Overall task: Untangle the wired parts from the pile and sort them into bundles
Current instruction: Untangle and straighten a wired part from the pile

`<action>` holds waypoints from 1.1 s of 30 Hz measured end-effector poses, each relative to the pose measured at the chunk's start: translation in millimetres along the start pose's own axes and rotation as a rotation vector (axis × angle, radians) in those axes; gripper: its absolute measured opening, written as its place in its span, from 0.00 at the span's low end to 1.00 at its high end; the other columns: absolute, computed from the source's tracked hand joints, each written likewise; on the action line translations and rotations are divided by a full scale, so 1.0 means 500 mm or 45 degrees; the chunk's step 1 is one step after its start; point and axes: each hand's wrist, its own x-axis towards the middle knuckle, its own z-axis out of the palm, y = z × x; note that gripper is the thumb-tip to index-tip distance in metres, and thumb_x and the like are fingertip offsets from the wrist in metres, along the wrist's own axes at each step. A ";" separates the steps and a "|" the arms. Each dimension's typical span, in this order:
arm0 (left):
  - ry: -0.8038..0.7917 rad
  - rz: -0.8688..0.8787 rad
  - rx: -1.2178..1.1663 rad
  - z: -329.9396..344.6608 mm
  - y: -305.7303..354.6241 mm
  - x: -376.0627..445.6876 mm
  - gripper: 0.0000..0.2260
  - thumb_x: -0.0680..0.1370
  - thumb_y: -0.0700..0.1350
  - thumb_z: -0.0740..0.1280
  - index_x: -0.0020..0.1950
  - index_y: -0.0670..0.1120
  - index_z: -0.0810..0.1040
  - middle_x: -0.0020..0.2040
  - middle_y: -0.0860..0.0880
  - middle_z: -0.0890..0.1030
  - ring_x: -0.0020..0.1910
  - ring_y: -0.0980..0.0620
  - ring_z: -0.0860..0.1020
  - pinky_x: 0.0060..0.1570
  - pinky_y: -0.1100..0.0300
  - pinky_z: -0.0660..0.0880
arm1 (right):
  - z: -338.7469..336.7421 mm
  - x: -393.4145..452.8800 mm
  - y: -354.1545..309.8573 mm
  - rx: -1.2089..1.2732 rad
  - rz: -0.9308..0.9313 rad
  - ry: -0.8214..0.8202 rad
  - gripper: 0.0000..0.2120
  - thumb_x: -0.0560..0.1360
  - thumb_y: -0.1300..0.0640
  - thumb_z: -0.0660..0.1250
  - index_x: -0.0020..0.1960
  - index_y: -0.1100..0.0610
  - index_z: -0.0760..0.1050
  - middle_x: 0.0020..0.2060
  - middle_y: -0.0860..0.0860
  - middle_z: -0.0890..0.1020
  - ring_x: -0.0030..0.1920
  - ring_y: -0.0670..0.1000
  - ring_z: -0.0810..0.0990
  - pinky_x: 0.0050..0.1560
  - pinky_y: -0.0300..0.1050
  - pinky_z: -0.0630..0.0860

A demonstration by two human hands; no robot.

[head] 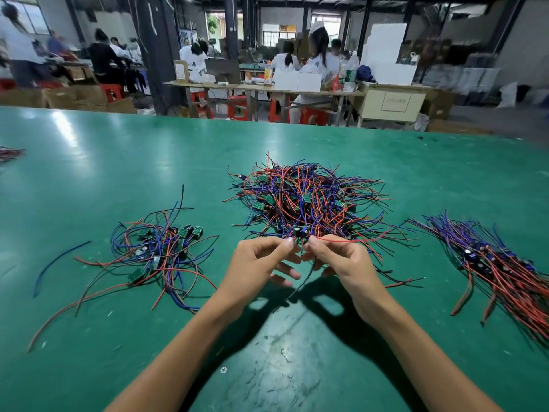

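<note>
Both hands' fingers (289,244) pinching one wired part (300,232) — tangled pile (306,197) just behind, green table (118,150)

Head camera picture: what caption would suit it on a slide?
Both hands, left hand and right hand, pinch one wired part before the central pile.

pile (309,200): tangled, centre | loose bundle (160,251): left | combed bundle (499,263): right

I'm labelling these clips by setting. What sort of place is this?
Most likely a small electronics assembly workshop. A tangled pile of wired circuit boards lies on a green worktable, and seated workers in white sit at benches behind.
</note>
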 end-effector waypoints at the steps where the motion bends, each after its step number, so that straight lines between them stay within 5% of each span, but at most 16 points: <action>1: -0.042 -0.019 -0.033 -0.001 0.000 -0.001 0.11 0.82 0.47 0.67 0.52 0.42 0.85 0.48 0.40 0.86 0.39 0.44 0.85 0.37 0.57 0.82 | 0.002 -0.001 0.001 -0.012 -0.039 -0.010 0.11 0.74 0.47 0.72 0.43 0.54 0.86 0.38 0.50 0.85 0.36 0.44 0.77 0.38 0.35 0.72; 4: -0.106 -0.052 -0.148 -0.003 0.006 0.002 0.12 0.83 0.46 0.63 0.56 0.43 0.84 0.51 0.40 0.86 0.40 0.43 0.86 0.38 0.59 0.82 | 0.004 -0.002 0.000 -0.073 -0.195 -0.039 0.06 0.72 0.49 0.74 0.44 0.51 0.86 0.37 0.47 0.85 0.36 0.42 0.76 0.40 0.32 0.71; 7: -0.018 -0.092 -0.449 -0.026 0.035 0.014 0.11 0.81 0.47 0.63 0.57 0.46 0.83 0.51 0.45 0.87 0.36 0.53 0.85 0.36 0.65 0.81 | -0.004 0.002 -0.005 -0.108 -0.249 0.003 0.08 0.74 0.50 0.75 0.50 0.51 0.85 0.42 0.48 0.87 0.39 0.42 0.79 0.40 0.31 0.72; 11: -0.081 0.012 -1.689 -0.111 0.060 0.018 0.14 0.82 0.43 0.60 0.61 0.48 0.83 0.57 0.45 0.85 0.45 0.53 0.86 0.45 0.69 0.80 | -0.016 0.010 0.004 -0.221 -0.252 0.124 0.06 0.77 0.53 0.70 0.52 0.49 0.85 0.44 0.48 0.87 0.45 0.44 0.82 0.46 0.35 0.74; 13: 0.031 0.266 -2.001 -0.142 0.053 0.017 0.16 0.81 0.37 0.56 0.62 0.42 0.80 0.55 0.41 0.85 0.50 0.48 0.84 0.52 0.60 0.80 | -0.020 0.014 0.015 -0.382 -0.261 0.289 0.06 0.78 0.57 0.70 0.49 0.47 0.84 0.42 0.44 0.86 0.43 0.43 0.82 0.47 0.38 0.75; 15: 0.237 0.293 -2.054 -0.152 0.042 0.020 0.17 0.76 0.34 0.55 0.58 0.39 0.80 0.51 0.41 0.85 0.47 0.48 0.81 0.51 0.58 0.75 | -0.027 0.018 0.024 -0.625 -0.248 0.451 0.05 0.76 0.55 0.72 0.48 0.45 0.81 0.39 0.43 0.85 0.41 0.45 0.82 0.46 0.44 0.76; 20: 0.293 0.128 -1.908 -0.150 0.029 0.034 0.15 0.73 0.33 0.59 0.54 0.42 0.81 0.48 0.44 0.85 0.45 0.51 0.79 0.47 0.58 0.76 | -0.031 0.013 0.039 -1.024 -0.130 0.417 0.10 0.76 0.38 0.69 0.46 0.43 0.80 0.37 0.41 0.82 0.41 0.46 0.81 0.47 0.48 0.76; 23: 0.307 0.017 -1.566 -0.144 0.033 0.041 0.13 0.74 0.39 0.64 0.55 0.49 0.82 0.49 0.51 0.85 0.41 0.54 0.81 0.41 0.61 0.80 | -0.024 0.013 0.043 -1.112 -0.105 0.359 0.13 0.76 0.34 0.67 0.42 0.41 0.81 0.35 0.41 0.81 0.40 0.46 0.80 0.53 0.50 0.74; 27: 0.280 -0.079 -1.012 -0.116 0.025 0.042 0.10 0.75 0.52 0.68 0.55 0.55 0.81 0.46 0.57 0.84 0.38 0.57 0.77 0.43 0.62 0.75 | -0.027 0.021 0.048 -1.036 -0.127 0.360 0.07 0.76 0.43 0.71 0.44 0.45 0.83 0.37 0.41 0.83 0.41 0.48 0.81 0.51 0.51 0.77; 29: 0.264 -0.052 -0.623 -0.094 0.018 0.039 0.12 0.76 0.55 0.67 0.58 0.54 0.80 0.45 0.56 0.84 0.38 0.57 0.77 0.45 0.60 0.73 | -0.026 0.023 0.047 -0.906 -0.154 0.369 0.05 0.75 0.49 0.73 0.40 0.46 0.82 0.35 0.40 0.83 0.38 0.41 0.80 0.44 0.45 0.76; 33: 0.192 0.175 0.083 -0.037 -0.011 0.029 0.08 0.79 0.47 0.70 0.57 0.49 0.83 0.46 0.51 0.86 0.36 0.59 0.78 0.37 0.64 0.73 | -0.017 0.015 0.034 -0.667 -0.342 0.357 0.07 0.73 0.55 0.74 0.37 0.49 0.80 0.32 0.40 0.81 0.32 0.42 0.75 0.35 0.32 0.67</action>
